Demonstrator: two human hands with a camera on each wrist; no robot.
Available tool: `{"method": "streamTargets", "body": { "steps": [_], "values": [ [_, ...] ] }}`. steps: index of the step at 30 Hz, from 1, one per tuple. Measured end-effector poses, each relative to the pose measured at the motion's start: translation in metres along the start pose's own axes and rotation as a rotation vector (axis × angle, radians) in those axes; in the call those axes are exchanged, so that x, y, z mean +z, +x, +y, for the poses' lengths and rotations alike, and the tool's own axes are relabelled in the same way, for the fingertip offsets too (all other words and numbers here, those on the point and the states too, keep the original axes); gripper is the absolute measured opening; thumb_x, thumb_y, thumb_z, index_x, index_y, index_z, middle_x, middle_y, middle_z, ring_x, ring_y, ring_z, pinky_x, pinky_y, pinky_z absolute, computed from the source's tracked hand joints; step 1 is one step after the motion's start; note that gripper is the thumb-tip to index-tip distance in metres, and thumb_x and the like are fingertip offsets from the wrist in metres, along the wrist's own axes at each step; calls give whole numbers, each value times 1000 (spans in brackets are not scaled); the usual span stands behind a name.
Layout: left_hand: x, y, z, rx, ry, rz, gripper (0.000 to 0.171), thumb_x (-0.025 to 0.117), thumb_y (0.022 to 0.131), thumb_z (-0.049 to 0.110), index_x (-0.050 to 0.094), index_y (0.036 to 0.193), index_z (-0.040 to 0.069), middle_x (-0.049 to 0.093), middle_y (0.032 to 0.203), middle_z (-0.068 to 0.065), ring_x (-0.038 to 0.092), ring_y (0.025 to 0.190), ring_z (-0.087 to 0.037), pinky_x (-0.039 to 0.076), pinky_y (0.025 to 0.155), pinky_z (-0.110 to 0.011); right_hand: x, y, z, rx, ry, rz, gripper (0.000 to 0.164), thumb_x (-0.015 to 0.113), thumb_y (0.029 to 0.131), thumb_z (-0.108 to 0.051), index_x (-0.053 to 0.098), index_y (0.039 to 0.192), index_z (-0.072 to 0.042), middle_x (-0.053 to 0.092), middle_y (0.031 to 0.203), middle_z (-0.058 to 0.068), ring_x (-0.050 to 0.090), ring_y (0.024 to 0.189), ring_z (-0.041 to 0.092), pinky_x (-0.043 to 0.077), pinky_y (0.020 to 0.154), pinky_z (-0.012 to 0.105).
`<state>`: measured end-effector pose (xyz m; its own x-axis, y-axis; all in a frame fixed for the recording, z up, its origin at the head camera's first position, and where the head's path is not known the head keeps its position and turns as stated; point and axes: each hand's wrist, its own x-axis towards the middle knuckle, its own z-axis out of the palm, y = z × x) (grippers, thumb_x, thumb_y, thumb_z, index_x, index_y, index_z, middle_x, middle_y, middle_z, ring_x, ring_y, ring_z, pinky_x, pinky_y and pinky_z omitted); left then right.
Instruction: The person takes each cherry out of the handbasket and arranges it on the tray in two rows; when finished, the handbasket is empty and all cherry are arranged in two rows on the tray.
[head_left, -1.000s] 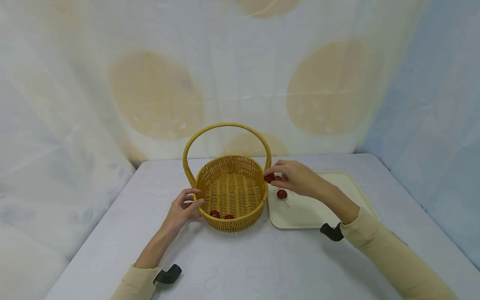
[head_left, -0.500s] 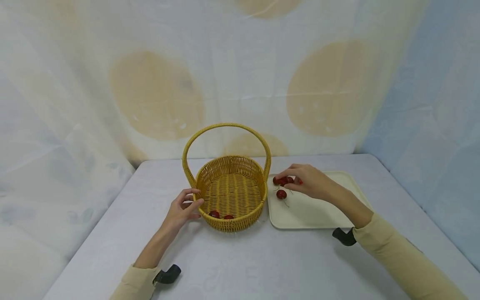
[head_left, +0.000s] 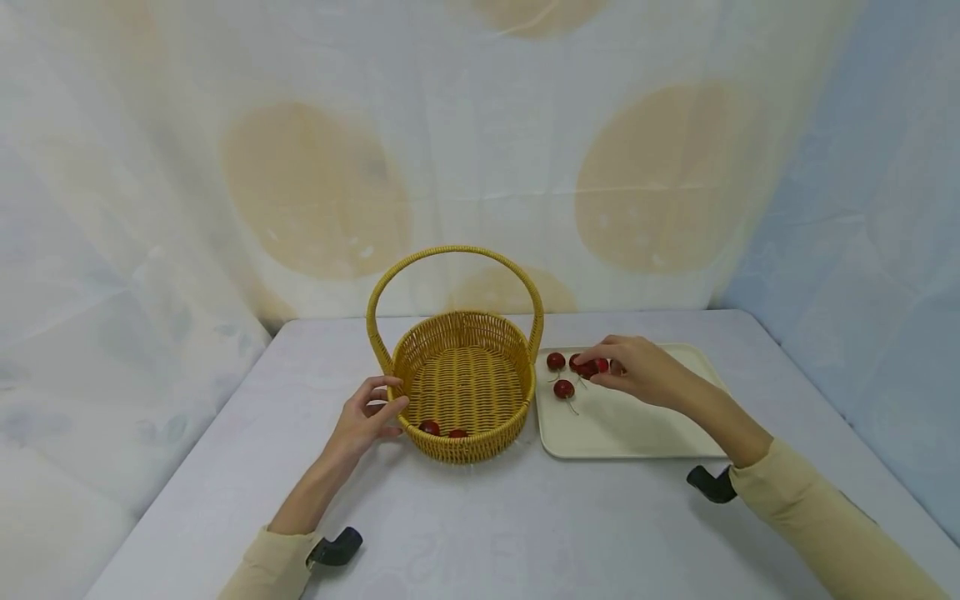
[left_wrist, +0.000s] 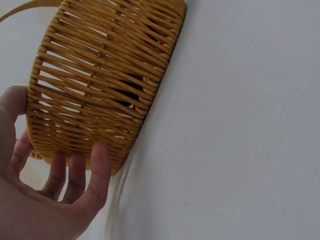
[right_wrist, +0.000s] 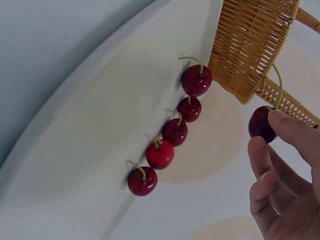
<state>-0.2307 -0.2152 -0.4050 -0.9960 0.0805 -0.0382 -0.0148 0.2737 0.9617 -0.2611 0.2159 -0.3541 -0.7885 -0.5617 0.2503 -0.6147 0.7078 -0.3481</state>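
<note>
My left hand (head_left: 360,423) holds the yellow wicker basket (head_left: 468,451) at its left side, thumb at the rim and fingers bent against the outer weave (left_wrist: 100,75). Two dark red cherries show inside the basket's near edge, one cherry (head_left: 429,427) left of the other. Over the cream tray (head_left: 633,432), my right hand (head_left: 647,373) pinches a dark cherry (right_wrist: 262,124) between thumb and fingers, its green stem pointing up. Several cherries with stems sit on the tray, among them a brighter red cherry (right_wrist: 160,154); a separate cherry (head_left: 564,389) lies nearer me.
The basket's tall arched handle (head_left: 454,249) stands upright over its opening. The tray lies right beside the basket on a white-covered table (head_left: 480,542). A pale cloth with orange spots (head_left: 480,150) hangs behind the table's far edge.
My right hand has moved from the basket's right rim rightward over the tray, uncovering cherries at the tray's left. The left hand and basket have stayed put.
</note>
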Motion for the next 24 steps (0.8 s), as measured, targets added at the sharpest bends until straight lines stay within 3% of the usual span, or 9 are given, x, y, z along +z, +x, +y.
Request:
{"method": "streamTargets", "body": {
  "steps": [8, 16, 24],
  "values": [
    [-1, 15, -24, 6, -8, 1, 53, 69, 92, 36, 48, 137, 16, 48, 117, -9, 59, 99, -16, 61, 84, -44, 4, -6, 5, -4, -5, -9, 32, 73, 87, -11, 70, 119, -16, 67, 98, 0, 54, 72, 5, 48, 63, 21],
    [1, 15, -22, 19, -8, 13, 50, 68, 92, 37, 50, 135, 18, 47, 116, -8, 58, 99, -16, 61, 82, -42, 8, -9, 12, 0, -26, -28, 31, 74, 87, -12, 70, 118, -16, 68, 102, 3, 56, 70, 2, 49, 62, 20],
    [-2, 16, -23, -4, -3, 6, 50, 67, 94, 30, 48, 137, 12, 48, 118, -11, 59, 99, -17, 61, 83, -46, 17, -11, 21, 8, 29, -64, 34, 74, 87, -12, 68, 121, -12, 67, 98, 4, 61, 72, 10, 52, 62, 19]
  ]
}}
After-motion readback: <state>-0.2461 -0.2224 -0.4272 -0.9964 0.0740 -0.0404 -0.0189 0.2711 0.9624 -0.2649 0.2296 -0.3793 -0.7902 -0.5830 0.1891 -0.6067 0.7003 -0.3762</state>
